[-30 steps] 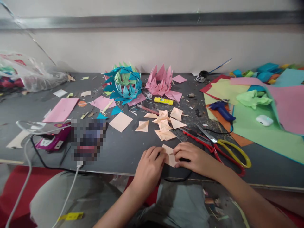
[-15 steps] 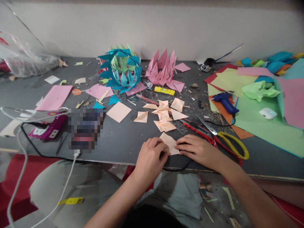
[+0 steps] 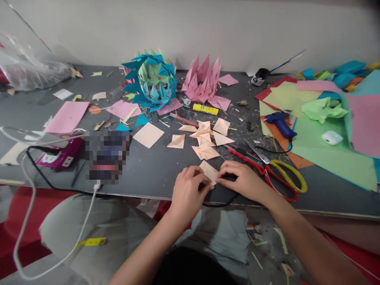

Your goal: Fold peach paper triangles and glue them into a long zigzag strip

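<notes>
Right hand's [image 3: 245, 180] fingers drawn together since half a second ago: flatter along paper's edge then, now bunched, grip pinching peach paper [image 3: 209, 171] at 4 o'clock corner. Left hand [image 3: 187, 187] at paper's 8 o'clock, grip pinching near edge. Paper between hands, near front edge of surface [image 3: 154, 170]. From paper: folded peach pieces [image 3: 204, 139] at 12 o'clock, flat peach square [image 3: 148, 135] at 10, scissors [image 3: 266, 163] at 3, beyond right hand.
</notes>
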`<state>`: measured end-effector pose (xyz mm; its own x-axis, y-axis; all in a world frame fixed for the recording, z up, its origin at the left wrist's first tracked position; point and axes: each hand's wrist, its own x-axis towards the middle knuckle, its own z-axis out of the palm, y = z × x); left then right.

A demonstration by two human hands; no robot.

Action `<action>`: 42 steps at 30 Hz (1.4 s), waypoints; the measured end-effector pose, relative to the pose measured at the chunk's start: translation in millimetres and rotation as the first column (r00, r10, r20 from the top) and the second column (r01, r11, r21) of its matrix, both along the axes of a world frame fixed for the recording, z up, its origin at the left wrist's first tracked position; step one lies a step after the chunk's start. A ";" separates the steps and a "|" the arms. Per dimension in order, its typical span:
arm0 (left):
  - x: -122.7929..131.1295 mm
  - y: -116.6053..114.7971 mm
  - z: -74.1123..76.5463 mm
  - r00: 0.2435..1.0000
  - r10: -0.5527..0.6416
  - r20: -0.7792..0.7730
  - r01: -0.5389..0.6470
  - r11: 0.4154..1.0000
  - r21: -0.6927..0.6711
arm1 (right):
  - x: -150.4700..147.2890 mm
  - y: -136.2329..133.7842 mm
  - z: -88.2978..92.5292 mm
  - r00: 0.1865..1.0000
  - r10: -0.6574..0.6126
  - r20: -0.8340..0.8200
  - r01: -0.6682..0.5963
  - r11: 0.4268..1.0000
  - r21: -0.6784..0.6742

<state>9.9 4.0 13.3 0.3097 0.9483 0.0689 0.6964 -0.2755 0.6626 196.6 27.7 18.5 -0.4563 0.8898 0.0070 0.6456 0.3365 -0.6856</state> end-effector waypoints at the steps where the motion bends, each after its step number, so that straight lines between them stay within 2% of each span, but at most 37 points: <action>1: 0.1 0.1 -0.4 1.000 -0.001 -0.004 0.001 1.000 0.000 | -0.3 0.6 -0.2 1.000 -0.008 0.002 0.008 1.000 -0.014; 4: -0.2 -1.3 -2.4 0.999 -0.021 -0.038 0.023 0.999 0.031 | -1.6 2.8 -0.1 1.000 -0.023 0.009 0.024 0.999 -0.049; 6: -0.1 -4.9 -3.3 0.994 -0.060 -0.091 0.070 0.992 0.106 | -3.3 4.0 0.9 0.999 -0.031 0.024 0.032 0.997 -0.074; 9: 1.7 -14.0 -1.6 0.963 -0.133 -0.236 0.194 0.946 0.260 | -5.6 5.0 3.4 0.997 -0.037 0.060 0.043 0.994 -0.098; 12: 3.5 -22.7 2.5 0.914 -0.164 -0.372 0.289 0.905 0.313 | -5.3 6.0 5.3 0.996 -0.023 0.081 0.032 0.993 -0.110; 15: 1.8 -25.4 3.4 0.894 -0.198 -0.401 0.334 0.891 0.306 | -1.4 8.7 5.0 0.997 -0.008 0.070 0.018 0.990 -0.142; 19: -7.1 -19.6 -1.0 0.909 -0.262 -0.324 0.364 0.878 0.310 | 5.8 11.9 2.7 1.000 0.018 0.010 -0.015 0.983 -0.181; 22: -15.6 -9.7 -2.0 0.908 -0.325 -0.264 0.390 0.886 0.250 | 8.4 10.4 1.0 0.999 0.051 -0.020 -0.054 0.986 -0.157; 27: -21.7 10.4 4.7 0.904 -0.362 -0.227 0.403 0.900 0.166 | 5.1 1.4 -0.2 0.999 0.037 -0.025 -0.039 0.997 -0.060; 30: -21.4 19.2 9.4 0.876 -0.419 -0.241 0.456 0.881 0.129 | -1.4 -7.4 -0.7 0.999 0.033 -0.013 -0.032 0.997 0.068; 34: -22.5 28.8 14.7 0.863 -0.421 -0.280 0.464 0.879 0.108 | -11.8 -19.7 -4.4 0.996 0.087 -0.007 -0.083 0.972 0.220; 39: -26.6 41.9 25.3 0.778 -0.497 -0.384 0.560 0.826 0.066 | -18.1 -23.1 -8.0 0.996 0.091 0.019 -0.093 0.963 0.252; 42: -28.2 46.0 29.8 0.744 -0.494 -0.449 0.573 0.818 0.049 | -18.7 -21.1 -8.2 0.995 0.086 0.046 -0.095 0.957 0.272</action>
<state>-18.3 50.0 43.1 0.7976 0.6024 -0.0308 0.5876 -0.7645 0.2651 177.9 6.6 10.2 -0.5391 0.8107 0.2281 0.6246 0.5666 -0.5374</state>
